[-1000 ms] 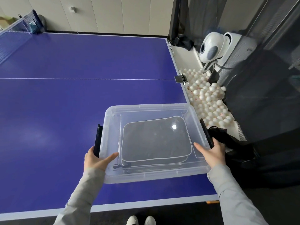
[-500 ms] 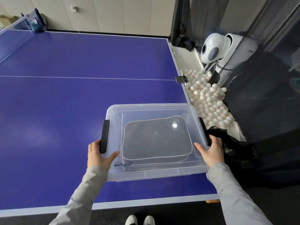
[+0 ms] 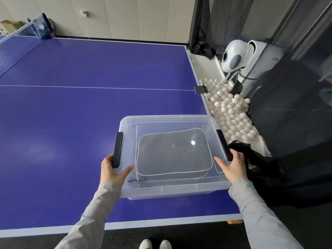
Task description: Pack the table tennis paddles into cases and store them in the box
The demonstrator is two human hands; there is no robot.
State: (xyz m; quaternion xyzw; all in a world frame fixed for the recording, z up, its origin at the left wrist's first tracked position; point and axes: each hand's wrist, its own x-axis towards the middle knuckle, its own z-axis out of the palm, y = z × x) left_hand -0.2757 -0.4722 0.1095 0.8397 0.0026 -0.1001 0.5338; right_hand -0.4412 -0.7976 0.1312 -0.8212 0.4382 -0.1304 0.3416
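While lidded: one box point(image 3: 172, 192), one case point(image 3: 173, 153).

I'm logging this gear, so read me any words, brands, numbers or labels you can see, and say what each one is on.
No text can be read here.
White balls: some carry small red marks, too small to read.
Clear box, dark case inside it, black latches: no label visible.
White ball machine: no lettering visible.

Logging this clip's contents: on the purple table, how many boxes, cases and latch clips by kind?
Clear plastic storage box with lid: 1
Black zippered paddle case with white piping, inside the box: 1
Black latch clips on the box sides: 2
Total: 4
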